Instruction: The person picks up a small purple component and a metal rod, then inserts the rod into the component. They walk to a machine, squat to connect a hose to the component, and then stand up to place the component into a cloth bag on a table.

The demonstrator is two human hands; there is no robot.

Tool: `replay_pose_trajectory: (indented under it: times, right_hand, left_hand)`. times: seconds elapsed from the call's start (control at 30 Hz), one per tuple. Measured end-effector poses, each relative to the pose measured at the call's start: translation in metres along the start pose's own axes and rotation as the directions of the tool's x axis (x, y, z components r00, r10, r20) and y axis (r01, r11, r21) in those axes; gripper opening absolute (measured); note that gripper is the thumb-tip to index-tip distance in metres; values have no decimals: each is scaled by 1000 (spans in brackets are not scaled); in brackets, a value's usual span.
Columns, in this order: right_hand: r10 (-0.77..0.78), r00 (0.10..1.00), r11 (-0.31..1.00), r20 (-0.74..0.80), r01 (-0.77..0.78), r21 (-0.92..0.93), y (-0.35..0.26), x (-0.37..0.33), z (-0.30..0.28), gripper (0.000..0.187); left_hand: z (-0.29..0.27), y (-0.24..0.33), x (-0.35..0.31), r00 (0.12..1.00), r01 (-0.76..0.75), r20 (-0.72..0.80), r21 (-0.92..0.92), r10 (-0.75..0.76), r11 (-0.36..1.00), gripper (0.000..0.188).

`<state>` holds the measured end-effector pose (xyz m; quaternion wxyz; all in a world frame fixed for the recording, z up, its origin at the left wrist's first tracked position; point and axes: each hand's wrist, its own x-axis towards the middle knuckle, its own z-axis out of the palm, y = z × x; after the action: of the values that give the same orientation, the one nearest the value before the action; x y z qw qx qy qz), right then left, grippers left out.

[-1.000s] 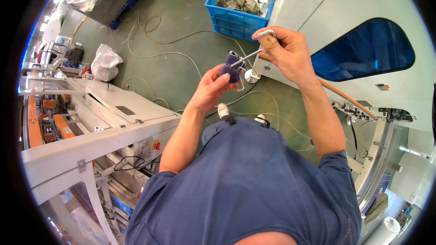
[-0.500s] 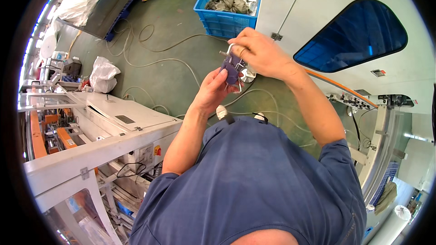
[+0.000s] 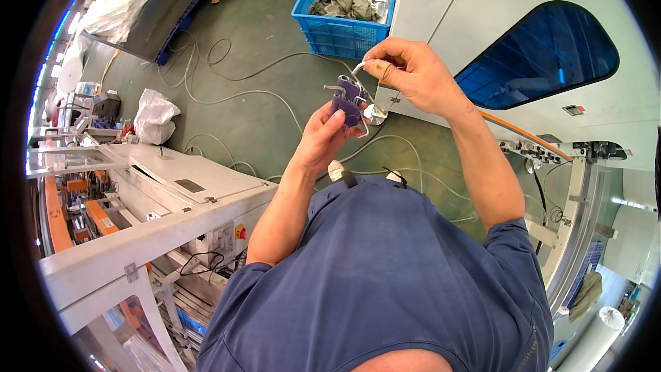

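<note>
Mostly beyond left hand (image 3: 321, 141), purple hex-key holder (image 3: 345, 104), near end pinched

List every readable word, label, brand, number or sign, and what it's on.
Dark blue shirt: pale lettering near the lower right of the view; wording not copied here.
Orange bar: small pale label, too small to read.
Purple tool holder in the left hand: no text I can make out.

It is bright, and white lights (image 3: 74, 23) glow at the left. Straight lines bend near the edge, and corners are black.
</note>
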<state>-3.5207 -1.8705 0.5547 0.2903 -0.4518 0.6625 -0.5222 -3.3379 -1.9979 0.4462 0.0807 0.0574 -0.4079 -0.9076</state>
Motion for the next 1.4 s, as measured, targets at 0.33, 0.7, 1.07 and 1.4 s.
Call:
replay_pose_trajectory:
  times: [0.33,0.7,1.07,1.4]
  right_hand:
    - [-223,958,974,-180,225,-11,-13,7,20,15]
    - [-110,958,925,-266,196,325,-3,8,15,19]
    - [-7,977,930,-214,85,357,17,7,27,23]
    - [-87,956,987,-279,121,109,16,6,33,20]
  left_hand:
    - [-3,9,-4,1000,-1,-28,19,2,1000,48]
    - [-10,12,-6,999,-3,-37,21,4,1000,52]
    - [-5,12,-3,999,15,-33,48,-14,999,53]
    - [-4,3,0,998,49,-29,-7,-50,999,49]
